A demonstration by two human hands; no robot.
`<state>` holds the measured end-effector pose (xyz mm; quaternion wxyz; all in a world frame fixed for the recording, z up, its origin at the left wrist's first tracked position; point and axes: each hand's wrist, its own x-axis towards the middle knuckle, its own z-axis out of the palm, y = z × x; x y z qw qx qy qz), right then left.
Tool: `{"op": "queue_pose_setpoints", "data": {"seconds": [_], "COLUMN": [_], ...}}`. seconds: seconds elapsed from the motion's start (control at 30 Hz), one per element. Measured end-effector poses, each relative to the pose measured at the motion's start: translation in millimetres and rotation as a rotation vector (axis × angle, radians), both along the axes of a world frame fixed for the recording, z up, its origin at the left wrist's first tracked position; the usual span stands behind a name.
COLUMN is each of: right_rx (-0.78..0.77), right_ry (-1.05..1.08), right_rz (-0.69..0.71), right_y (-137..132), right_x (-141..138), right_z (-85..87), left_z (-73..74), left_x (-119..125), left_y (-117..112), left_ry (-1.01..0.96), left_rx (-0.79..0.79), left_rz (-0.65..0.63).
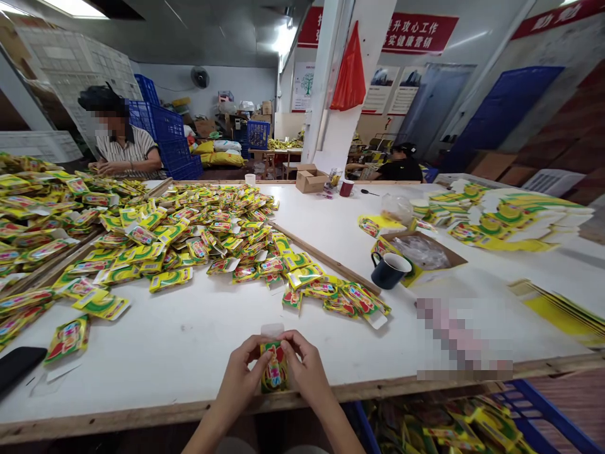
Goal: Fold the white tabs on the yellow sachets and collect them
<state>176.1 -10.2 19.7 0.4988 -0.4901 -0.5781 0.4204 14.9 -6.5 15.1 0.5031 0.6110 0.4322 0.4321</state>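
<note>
Close to the table's front edge, a small yellow and green printed box [274, 369] stands between my two hands, its pale top flap [273, 329] raised. My left hand [246, 369] grips its left side, thumb on the front face. On the opposite side, my right hand [302, 366] has bent fingers at the upper right corner of the same box. What the fingertips do behind the flap is hidden. Beyond my hands lies a big pile of similar small boxes [174, 246], several with white end flaps open. One single box [69, 339] lies apart on the left.
A dark mug [391, 270] stands right of a wooden strip [326, 257]. Behind it are an open carton [425, 252] and stacked flat printed cartons [510, 217]. A black phone [21, 366] lies at left. Below the edge sits a blue crate [543, 410]. A co-worker [127, 148] works at far left.
</note>
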Motion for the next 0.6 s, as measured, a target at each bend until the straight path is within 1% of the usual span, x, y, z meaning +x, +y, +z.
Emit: {"op": "queue_pose_setpoints", "data": {"seconds": [0.1,0.23,0.3,0.43,0.5,0.6], "right_rx": [0.053,0.057,0.081,0.143,0.148,0.13], "right_ry": [-0.005,0.077,0.042,-0.04,-0.049,-0.08], "right_rz": [-0.027,-0.094,-0.067,0.014,-0.001,-0.064], "right_y": [3.8,2.7,1.0,-1.1,-1.4,-0.4], "right_x": [-2.4,-2.9,-0.8,2.0,0.8,-2.9], "right_z": [-1.3,-5.4,-4.7,1.3,3.5,4.9], "left_z": [-2.5,-5.1,-3.2,3.6,5.8,7.1], "left_x": [0.9,4.9,6.2,6.3,6.0,6.0], "left_y": [3.4,4.2,3.9,2.8,1.9,1.7], "left_ry": [0.035,-0.083,-0.078,0.018,0.016,0.009], "left_rx": [0.07,0.052,0.05,0.075,0.074,0.032], "left_rz": [0.054,0.121,0.117,0.093,0.11,0.14]}}
